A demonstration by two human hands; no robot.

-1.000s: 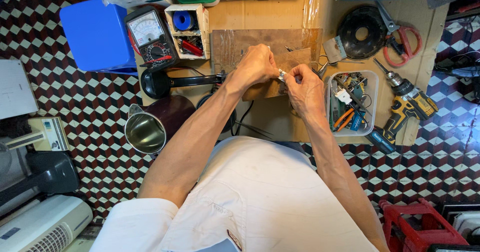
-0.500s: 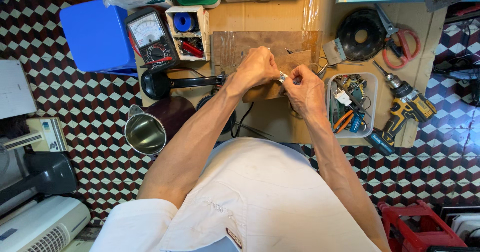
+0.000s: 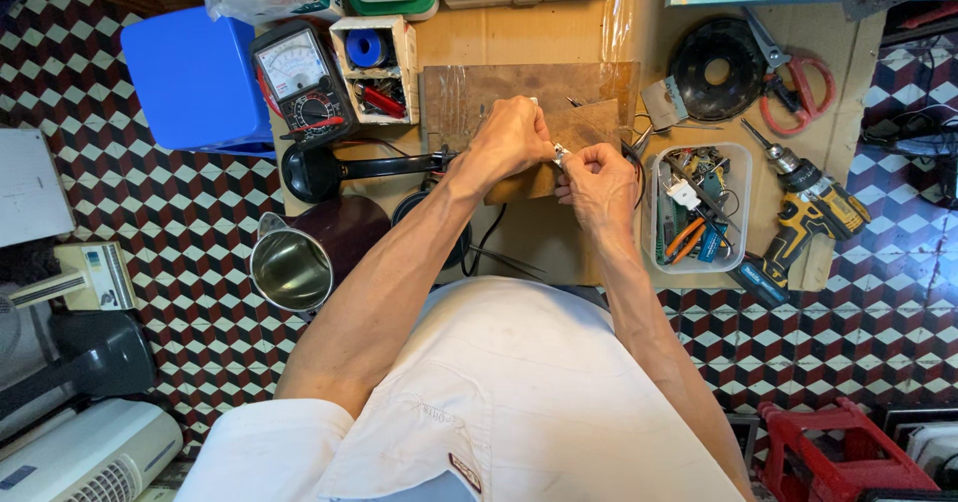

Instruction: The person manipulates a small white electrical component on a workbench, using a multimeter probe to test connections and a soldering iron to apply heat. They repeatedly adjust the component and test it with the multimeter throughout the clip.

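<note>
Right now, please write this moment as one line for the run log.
left hand: pinching small metal part | right hand: pinching same part | place: over brown board | nearby: clear parts tray, cordless drill

shirt: white, short-sleeved | chest pocket: small sewn label | forearms: bare | hands (image 3: 559,158): bare, ungloved
</note>
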